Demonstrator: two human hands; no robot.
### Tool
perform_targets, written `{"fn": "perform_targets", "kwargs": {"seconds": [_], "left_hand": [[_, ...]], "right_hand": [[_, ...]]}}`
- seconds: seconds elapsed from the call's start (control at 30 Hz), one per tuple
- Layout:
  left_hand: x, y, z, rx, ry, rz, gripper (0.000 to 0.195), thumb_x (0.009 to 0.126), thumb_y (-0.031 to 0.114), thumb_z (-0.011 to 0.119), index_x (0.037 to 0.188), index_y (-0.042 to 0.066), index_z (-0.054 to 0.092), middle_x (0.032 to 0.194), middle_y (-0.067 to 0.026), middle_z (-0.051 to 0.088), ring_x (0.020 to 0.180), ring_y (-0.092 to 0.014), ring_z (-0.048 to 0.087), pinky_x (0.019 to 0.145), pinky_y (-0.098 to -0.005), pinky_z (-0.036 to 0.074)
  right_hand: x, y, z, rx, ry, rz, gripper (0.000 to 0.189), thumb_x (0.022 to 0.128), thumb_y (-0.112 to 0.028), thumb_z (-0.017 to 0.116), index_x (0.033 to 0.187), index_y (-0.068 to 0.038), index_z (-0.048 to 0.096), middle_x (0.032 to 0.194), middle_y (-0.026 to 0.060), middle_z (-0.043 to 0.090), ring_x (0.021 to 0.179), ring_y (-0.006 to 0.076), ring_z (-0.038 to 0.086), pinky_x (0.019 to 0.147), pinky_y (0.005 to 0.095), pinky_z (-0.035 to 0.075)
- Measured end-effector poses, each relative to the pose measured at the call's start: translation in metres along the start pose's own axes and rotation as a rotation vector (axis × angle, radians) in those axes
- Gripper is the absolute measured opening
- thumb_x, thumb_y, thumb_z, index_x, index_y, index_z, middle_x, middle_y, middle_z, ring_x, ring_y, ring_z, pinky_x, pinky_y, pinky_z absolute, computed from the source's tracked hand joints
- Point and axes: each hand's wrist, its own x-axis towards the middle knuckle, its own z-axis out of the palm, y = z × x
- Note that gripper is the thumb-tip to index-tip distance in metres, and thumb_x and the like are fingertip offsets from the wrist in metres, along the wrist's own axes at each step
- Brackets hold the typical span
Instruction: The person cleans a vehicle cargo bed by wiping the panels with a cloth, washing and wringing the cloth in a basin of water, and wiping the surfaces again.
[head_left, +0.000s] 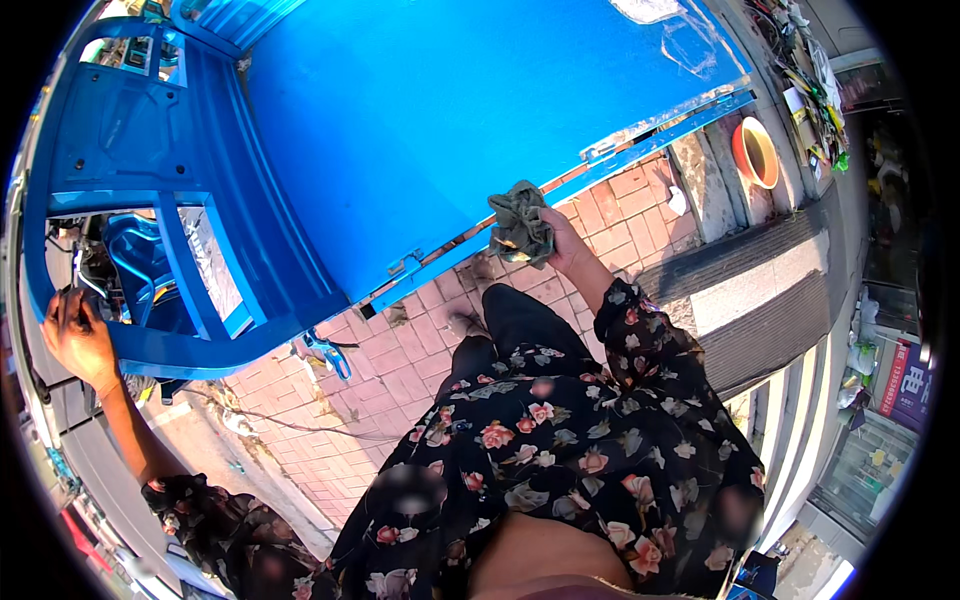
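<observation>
My right hand (564, 238) grips a crumpled dark grey-green cloth (520, 225) at the side edge of a blue metal cargo bed (420, 127). The cloth overlaps that edge in the picture; whether it touches the metal I cannot tell. At far left, my left hand (81, 334) rests with bent fingers on the corner of a blue cab frame (172, 356). Through an opening in the frame a blue seat (139, 251) shows. Along the bed's side runs a blue rail (442, 270) with metal latches (405, 264).
Pink paving bricks (405, 337) lie under the vehicle's side. An orange bucket (756, 153) stands on a ledge at upper right, near a pile of mixed litter (814, 97). Dark mats (780, 330) cover steps at right. Clear plastic sheeting (686, 45) lies on the bed's far corner.
</observation>
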Motion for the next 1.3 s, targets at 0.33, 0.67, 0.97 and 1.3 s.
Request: {"fn": "perform_targets", "kwargs": {"seconds": [0.33, 0.67, 0.97, 1.3], "left_hand": [[-0.001, 0.138, -0.035, -0.352, -0.045, -0.102, 0.029, 0.087, 0.012, 0.058, 0.112, 0.02, 0.072, 0.116, -0.0037, 0.068, 0.115, -0.026, 0.057, 0.102, -0.0427, 0.041], [-0.11, 0.467, -0.078, -1.462, -1.093, -0.058, 0.035, 0.095, 0.015, 0.062, 0.129, 0.01, 0.062, 0.126, -0.0149, 0.064, 0.118, -0.03, 0.059, 0.099, -0.0389, 0.047], [-0.119, 0.606, -0.113, -2.458, -1.392, -1.528, 0.051, 0.097, 0.045, 0.056, 0.136, 0.013, 0.049, 0.126, -0.0061, 0.06, 0.116, -0.021, 0.059, 0.098, -0.0358, 0.047], [-0.179, 0.533, -0.022, -1.925, -0.8, -1.491, 0.035, 0.086, 0.016, 0.062, 0.12, 0.006, 0.058, 0.108, -0.0108, 0.063, 0.097, -0.024, 0.064, 0.087, -0.0377, 0.052]], "right_hand": [[-0.025, -0.075, -0.106, 0.168, 0.175, -0.095, 0.05, 0.093, -0.037, 0.057, 0.131, -0.004, 0.054, 0.127, 0.0148, 0.061, 0.115, 0.0301, 0.062, 0.101, 0.0443, 0.05], [0.014, -0.073, -0.083, -0.237, 0.332, -0.197, 0.036, 0.094, -0.013, 0.06, 0.127, -0.001, 0.055, 0.106, 0.0074, 0.067, 0.093, 0.0155, 0.066, 0.081, 0.0309, 0.056], [0.016, 0.039, -0.002, -0.99, -0.097, -0.153, 0.054, 0.089, -0.017, 0.067, 0.136, 0.002, 0.048, 0.124, 0.0152, 0.06, 0.113, 0.0232, 0.058, 0.1, 0.0339, 0.045], [0.006, 0.035, -0.047, -1.014, -0.053, -0.039, 0.04, 0.093, -0.006, 0.054, 0.133, -0.003, 0.056, 0.122, 0.0119, 0.064, 0.109, 0.0184, 0.061, 0.095, 0.0301, 0.047]]}}
